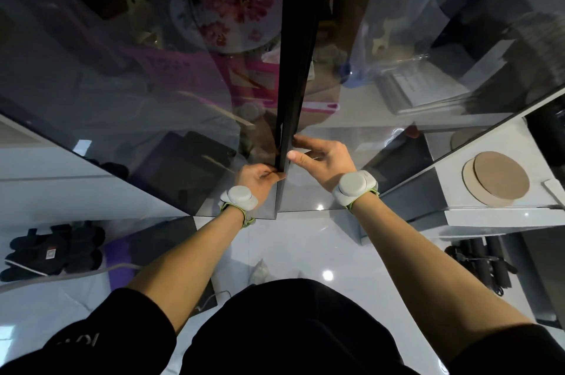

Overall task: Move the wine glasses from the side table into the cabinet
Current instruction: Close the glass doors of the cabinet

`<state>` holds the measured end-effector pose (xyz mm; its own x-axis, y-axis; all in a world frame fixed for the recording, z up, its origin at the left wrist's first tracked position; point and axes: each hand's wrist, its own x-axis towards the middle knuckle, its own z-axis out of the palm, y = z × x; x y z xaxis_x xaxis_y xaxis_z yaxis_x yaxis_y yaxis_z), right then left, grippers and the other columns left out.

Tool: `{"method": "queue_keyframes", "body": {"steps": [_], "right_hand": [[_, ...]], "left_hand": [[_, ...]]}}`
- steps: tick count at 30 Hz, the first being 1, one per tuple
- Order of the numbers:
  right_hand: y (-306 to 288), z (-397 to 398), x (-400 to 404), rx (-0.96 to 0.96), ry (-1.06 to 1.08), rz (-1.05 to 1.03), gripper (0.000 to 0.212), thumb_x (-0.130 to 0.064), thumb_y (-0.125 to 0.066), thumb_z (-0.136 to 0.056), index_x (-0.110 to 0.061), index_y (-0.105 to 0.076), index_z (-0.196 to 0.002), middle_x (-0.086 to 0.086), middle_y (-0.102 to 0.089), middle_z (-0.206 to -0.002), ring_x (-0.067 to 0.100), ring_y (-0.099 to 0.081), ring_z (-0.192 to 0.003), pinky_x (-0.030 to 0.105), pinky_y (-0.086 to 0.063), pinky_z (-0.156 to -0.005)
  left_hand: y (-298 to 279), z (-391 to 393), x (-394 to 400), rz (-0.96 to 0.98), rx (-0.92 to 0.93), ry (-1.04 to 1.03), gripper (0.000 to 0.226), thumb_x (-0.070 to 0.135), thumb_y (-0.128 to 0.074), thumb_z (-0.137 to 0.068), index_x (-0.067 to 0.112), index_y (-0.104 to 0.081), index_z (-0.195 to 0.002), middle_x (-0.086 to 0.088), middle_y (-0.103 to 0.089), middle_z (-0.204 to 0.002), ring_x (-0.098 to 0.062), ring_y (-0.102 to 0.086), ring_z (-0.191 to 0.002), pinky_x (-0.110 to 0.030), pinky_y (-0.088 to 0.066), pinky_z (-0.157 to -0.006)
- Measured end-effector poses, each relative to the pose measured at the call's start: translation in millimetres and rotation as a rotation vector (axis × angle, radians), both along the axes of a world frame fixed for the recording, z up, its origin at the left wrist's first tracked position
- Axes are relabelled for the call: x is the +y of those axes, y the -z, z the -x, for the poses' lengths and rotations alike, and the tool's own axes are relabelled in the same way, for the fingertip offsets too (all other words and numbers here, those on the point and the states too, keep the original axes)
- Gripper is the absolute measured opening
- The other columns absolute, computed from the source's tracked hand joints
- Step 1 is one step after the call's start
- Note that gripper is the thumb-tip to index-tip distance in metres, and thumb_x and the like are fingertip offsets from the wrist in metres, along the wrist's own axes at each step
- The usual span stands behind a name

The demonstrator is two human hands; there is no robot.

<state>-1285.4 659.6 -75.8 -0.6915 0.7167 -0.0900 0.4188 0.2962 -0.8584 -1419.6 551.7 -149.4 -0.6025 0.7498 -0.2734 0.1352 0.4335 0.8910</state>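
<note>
I stand close to a cabinet with two tinted glass doors, the left door (122,99) and the right door (397,68), which meet at a dark centre frame (301,53). My left hand (256,179) grips the inner edge of the left door near its lower corner, fingers curled round it. My right hand (321,160) lies with straight fingers against the inner edge of the right door, thumb pointing at the frame. Both wrists wear white trackers. A clear stemmed glass (394,50) shows faintly behind the right door. No side table is in view.
Behind the glass sit a floral plate (226,4), pink items and boxes. At right a white shelf (504,215) carries round cork coasters (496,179). Black dumbbells (52,247) lie low left, dark gear (483,264) low right. A glossy white floor (305,252) lies below.
</note>
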Motion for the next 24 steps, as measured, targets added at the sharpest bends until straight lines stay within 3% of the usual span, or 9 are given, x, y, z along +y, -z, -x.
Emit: {"method": "queue_keyframes", "body": {"steps": [7, 12, 15, 19, 24], "right_hand": [[4.3, 10.8, 8.3, 0.028, 0.063, -0.025, 0.040, -0.042, -0.074, -0.080, -0.011, -0.074, -0.106, 0.000, -0.074, -0.091, 0.014, -0.071, -0.082, 0.034, -0.057, -0.085], [4.4, 17.6, 7.4, 0.046, 0.061, -0.177, 0.031, -0.039, -0.067, -0.088, -0.009, -0.075, -0.088, -0.007, -0.065, -0.065, 0.014, -0.065, -0.065, 0.031, -0.056, -0.072], [7.9, 18.4, 6.9, 0.062, 0.066, -0.249, 0.033, -0.041, -0.063, -0.089, -0.010, -0.074, -0.084, 0.002, -0.068, -0.061, 0.023, -0.065, -0.062, 0.036, -0.054, -0.064], [12.3, 20.7, 10.1, 0.073, 0.059, -0.300, 0.031, -0.038, -0.063, -0.089, -0.010, -0.074, -0.081, 0.004, -0.068, -0.060, 0.024, -0.062, -0.058, 0.036, -0.053, -0.061], [12.4, 23.9, 17.1, 0.062, 0.051, -0.313, 0.030, -0.036, -0.064, -0.090, -0.012, -0.074, -0.076, 0.002, -0.067, -0.058, 0.019, -0.060, -0.055, 0.034, -0.052, -0.059]], "left_hand": [[2.9, 5.9, 10.7, 0.006, 0.029, -0.025, 0.014, 0.018, -0.079, -0.077, 0.004, -0.074, -0.074, -0.019, -0.071, -0.076, -0.017, -0.054, -0.064, -0.038, -0.055, -0.071], [-1.6, 11.2, 21.2, 0.017, 0.025, -0.031, 0.007, 0.008, -0.073, -0.082, 0.009, -0.078, -0.085, -0.002, -0.076, -0.083, 0.002, -0.064, -0.067, -0.011, -0.052, -0.068], [-1.2, 13.1, 22.9, 0.006, -0.018, -0.022, 0.013, 0.002, -0.068, -0.083, 0.008, -0.078, -0.090, -0.001, -0.076, -0.086, -0.004, -0.070, -0.079, -0.018, -0.054, -0.079], [-1.0, 14.1, 26.8, -0.012, 0.041, -0.020, 0.013, 0.003, -0.069, -0.083, 0.009, -0.078, -0.090, 0.002, -0.076, -0.085, 0.010, -0.065, -0.068, -0.010, -0.052, -0.071], [-1.4, 16.3, 31.2, -0.026, -0.011, -0.036, 0.017, -0.002, -0.065, -0.085, 0.005, -0.077, -0.094, -0.003, -0.076, -0.089, -0.001, -0.070, -0.078, -0.012, -0.052, -0.077]]}}
